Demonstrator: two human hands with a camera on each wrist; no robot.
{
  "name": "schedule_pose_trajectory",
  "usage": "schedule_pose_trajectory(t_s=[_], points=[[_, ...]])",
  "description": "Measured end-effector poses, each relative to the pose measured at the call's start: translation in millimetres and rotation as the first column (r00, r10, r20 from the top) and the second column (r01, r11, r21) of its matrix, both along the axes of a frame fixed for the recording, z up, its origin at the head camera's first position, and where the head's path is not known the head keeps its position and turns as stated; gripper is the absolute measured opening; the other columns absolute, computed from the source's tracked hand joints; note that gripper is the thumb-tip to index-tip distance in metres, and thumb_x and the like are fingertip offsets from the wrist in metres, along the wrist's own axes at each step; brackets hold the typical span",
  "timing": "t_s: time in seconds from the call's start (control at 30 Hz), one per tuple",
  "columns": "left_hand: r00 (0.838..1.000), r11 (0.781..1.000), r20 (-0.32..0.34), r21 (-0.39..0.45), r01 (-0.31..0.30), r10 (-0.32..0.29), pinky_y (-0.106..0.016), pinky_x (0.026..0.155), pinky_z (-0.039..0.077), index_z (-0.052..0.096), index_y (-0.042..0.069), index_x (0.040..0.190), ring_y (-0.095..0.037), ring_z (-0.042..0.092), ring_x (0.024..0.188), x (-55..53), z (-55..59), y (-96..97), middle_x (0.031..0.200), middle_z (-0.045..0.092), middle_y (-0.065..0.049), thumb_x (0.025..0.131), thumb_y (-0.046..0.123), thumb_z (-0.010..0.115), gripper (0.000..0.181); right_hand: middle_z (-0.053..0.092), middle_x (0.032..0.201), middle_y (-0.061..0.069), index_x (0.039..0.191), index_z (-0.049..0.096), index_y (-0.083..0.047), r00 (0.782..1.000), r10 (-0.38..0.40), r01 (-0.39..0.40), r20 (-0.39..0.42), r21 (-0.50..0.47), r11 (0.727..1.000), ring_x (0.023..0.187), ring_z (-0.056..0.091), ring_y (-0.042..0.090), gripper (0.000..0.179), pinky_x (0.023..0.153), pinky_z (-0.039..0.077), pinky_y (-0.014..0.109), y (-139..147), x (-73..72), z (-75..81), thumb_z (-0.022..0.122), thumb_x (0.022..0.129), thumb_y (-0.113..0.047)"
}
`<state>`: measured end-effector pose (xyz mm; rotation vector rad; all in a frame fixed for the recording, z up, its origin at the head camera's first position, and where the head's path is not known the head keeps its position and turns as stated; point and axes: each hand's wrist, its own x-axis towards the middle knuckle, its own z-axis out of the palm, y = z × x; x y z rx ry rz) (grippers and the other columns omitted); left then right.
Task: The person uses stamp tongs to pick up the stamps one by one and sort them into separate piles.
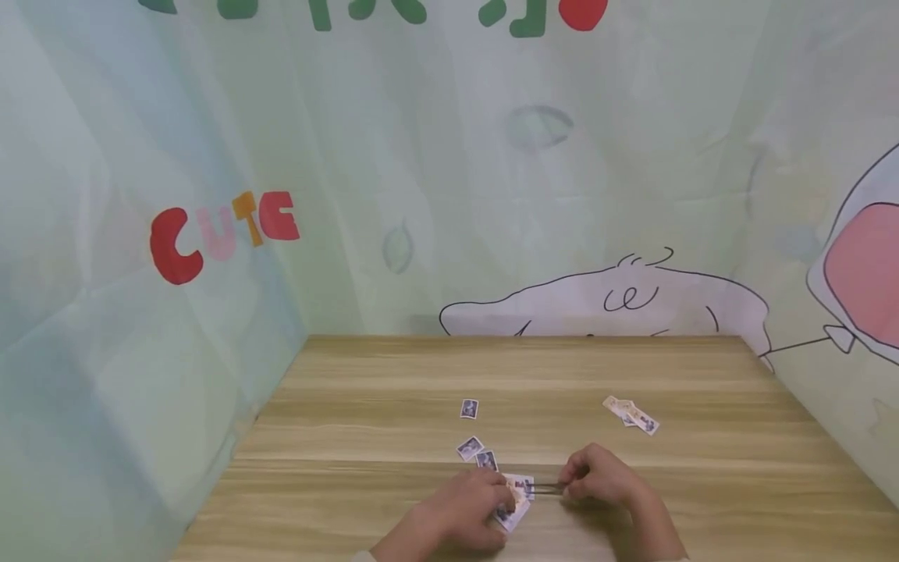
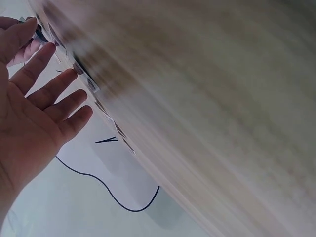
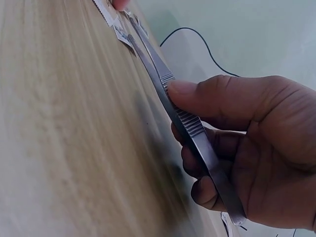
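My right hand (image 1: 605, 478) pinches metal tweezers (image 3: 185, 118) by their ridged grips, thumb on one side and fingers curled on the other. The two tips stand slightly apart and point left, at the edge of a loose pile of stamps (image 1: 515, 518). Over that pile lies my left hand (image 1: 465, 509), its fingers fairly straight and fingertips down at the stamps, partly covering them. In the right wrist view a stamp (image 3: 104, 12) shows a toothed white edge. A dark-printed stamp (image 1: 486, 460) lies just beyond my left fingers, beside another dark stamp (image 1: 470, 447).
Farther back on the wooden table (image 1: 351, 437) lies a single dark stamp (image 1: 469, 409). Several long, pale stamps (image 1: 631, 414) overlap at the right. A printed cloth backdrop (image 1: 421, 172) hangs behind the table and along its sides.
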<state>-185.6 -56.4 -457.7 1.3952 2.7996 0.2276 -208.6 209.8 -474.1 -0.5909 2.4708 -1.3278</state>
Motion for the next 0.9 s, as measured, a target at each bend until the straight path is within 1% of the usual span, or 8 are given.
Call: schedule_pose_trajectory(t_s=[0.23, 0.3, 0.43, 0.53, 0.73, 0.77, 0.9], points=[[1.0, 1.0, -0.022, 0.016, 0.022, -0.022, -0.025, 0.085, 0.043, 0.067, 0.022, 0.096, -0.007, 0.052, 0.095, -0.9, -0.8, -1.0, 0.1, 0.058, 0.009, 0.063, 0.023, 0.072, 0.033, 0.062, 0.072, 0.002, 0.081, 0.067, -0.001, 1.0, 0.019, -0.019, 0.025, -0.015, 1.0, 0.067, 0.054, 0.019, 0.014, 0.062, 0.045, 0.029, 1.5, 0.7, 0.3, 0.072, 0.068, -0.002], [0.999, 0.999, -0.033, 0.021, 0.029, -0.029, -0.024, 0.083, 0.043, 0.067, 0.022, 0.095, -0.006, 0.052, 0.092, -1.3, -1.7, -1.3, 0.098, 0.057, 0.01, 0.064, 0.023, 0.071, 0.031, 0.062, 0.072, 0.002, 0.081, 0.067, -0.001, 0.999, 0.02, -0.019, 0.034, -0.021, 1.0, 0.067, 0.053, 0.018, 0.014, 0.062, 0.045, 0.029, 1.3, 1.4, 0.4, 0.072, 0.068, -0.002], [0.999, 0.999, -0.035, 0.026, 0.018, -0.017, -0.027, 0.084, 0.043, 0.067, 0.023, 0.098, -0.006, 0.053, 0.092, -1.2, -2.9, -1.7, 0.098, 0.058, 0.01, 0.068, 0.023, 0.071, 0.03, 0.062, 0.072, 0.002, 0.081, 0.068, -0.002, 0.999, 0.019, -0.018, 0.044, -0.027, 0.999, 0.066, 0.053, 0.017, 0.014, 0.061, 0.044, 0.029, -0.2, 3.3, 0.8, 0.072, 0.068, -0.002], [0.999, 0.999, -0.044, 0.029, 0.017, -0.016, -0.028, 0.084, 0.044, 0.067, 0.023, 0.099, -0.007, 0.053, 0.092, -1.7, -4.2, -1.7, 0.099, 0.058, 0.009, 0.068, 0.023, 0.072, 0.031, 0.063, 0.072, 0.003, 0.081, 0.068, -0.002, 0.999, 0.02, -0.018, 0.05, -0.03, 0.999, 0.066, 0.053, 0.018, 0.014, 0.062, 0.044, 0.029, -1.5, 4.8, 0.9, 0.073, 0.068, -0.001], [0.991, 0.997, -0.12, 0.055, 0.059, -0.053, -0.019, 0.076, 0.043, 0.069, 0.023, 0.096, -0.003, 0.053, 0.086, -3.0, -6.8, -0.8, 0.094, 0.058, 0.011, 0.068, 0.023, 0.073, 0.029, 0.063, 0.073, 0.003, 0.08, 0.068, -0.002, 0.998, 0.02, -0.019, 0.06, -0.029, 0.999, 0.067, 0.053, 0.018, 0.013, 0.062, 0.043, 0.031, -4.0, 6.0, 2.2, 0.072, 0.068, -0.001], [0.991, 0.996, -0.125, 0.061, 0.064, -0.056, -0.018, 0.075, 0.043, 0.069, 0.023, 0.095, -0.002, 0.053, 0.086, -3.1, -6.9, -0.4, 0.094, 0.057, 0.011, 0.067, 0.023, 0.073, 0.028, 0.063, 0.072, 0.003, 0.08, 0.068, -0.002, 0.998, 0.023, -0.022, 0.059, -0.028, 0.999, 0.066, 0.053, 0.018, 0.013, 0.062, 0.043, 0.031, -4.4, 6.2, 2.3, 0.072, 0.068, -0.001], [0.992, 0.995, -0.112, 0.076, 0.06, -0.052, -0.017, 0.075, 0.042, 0.07, 0.022, 0.094, -0.002, 0.053, 0.086, -2.8, -7.0, 0.9, 0.093, 0.057, 0.012, 0.067, 0.021, 0.072, 0.028, 0.064, 0.072, 0.002, 0.079, 0.068, -0.002, 0.998, 0.039, -0.038, 0.047, -0.025, 0.999, 0.066, 0.053, 0.016, 0.012, 0.061, 0.043, 0.029, -5.8, 6.5, 2.7, 0.072, 0.068, -0.002]])
